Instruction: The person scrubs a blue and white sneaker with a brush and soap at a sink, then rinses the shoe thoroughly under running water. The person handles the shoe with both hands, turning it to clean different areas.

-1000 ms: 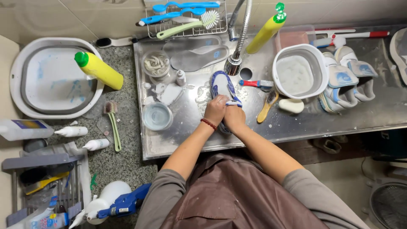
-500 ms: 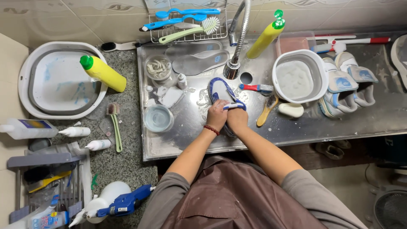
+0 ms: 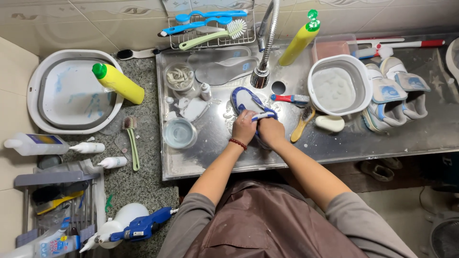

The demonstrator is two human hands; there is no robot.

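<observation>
— Where are the fingers right now?

— Both sets are closed. The left hand (image 3: 245, 127) is clamped over the heel end of a blue and white shoe (image 3: 248, 102), pinning it to the steel tabletop (image 3: 382, 138). The right hand (image 3: 270, 132) is clenched on a small blue-handled brush (image 3: 263, 116), laid across the shoe just at 12 o'clock from the knuckles.

— And the shoe itself?

— It lies sole-side down in suds, just at 6 o'clock from the tap (image 3: 264, 52), toe pointing toward 11 o'clock, with the drain hole (image 3: 278, 87) close at its 2 o'clock.

— How would you scrub it well?

— I'd judge short strokes along the shoe's length best, with the left hand pressing flat so the wet shoe can't skid on the steel. Keep the bristles angled into the seams, and turn the shoe rather than twist the wrist.

— Anything near that could get in the way?

— A wooden brush (image 3: 302, 123) sits just at 3 o'clock of the right hand, a bar of soap (image 3: 330, 123) beyond it, and a white bucket (image 3: 340, 85) of soapy water at 2 o'clock. A small cup of water (image 3: 179, 132) stands at 9 o'clock of the left hand. Further out at 3 o'clock wait more white and blue shoes (image 3: 397, 95), and a yellow bottle (image 3: 118, 83) lies at 10 o'clock on the stone.
</observation>
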